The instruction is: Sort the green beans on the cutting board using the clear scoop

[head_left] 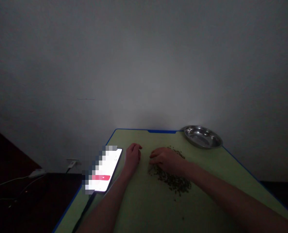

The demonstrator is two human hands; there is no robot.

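Note:
A loose heap of small, dark, seed-like pieces (176, 183) is spread on the light green tabletop (139, 207); their exact kind is too small and dim to tell. Over the heap's upper left part, my right hand (167, 160) bends downward, fingertips drawn together at the edge of the pieces. Whatever sits between those fingertips is too small to make out. To the left of the heap, my left hand (133, 156) rests on its side with the fingers curled in. Its palm is hidden.
A shallow metal bowl (213, 146) stands at the table's back right corner, near the grey wall (144, 64). Along the left edge lies a lit phone (107, 168), partly blurred out, with a dark cable or strap (87, 207) below it. Cords and a power strip (37, 173) lie further left.

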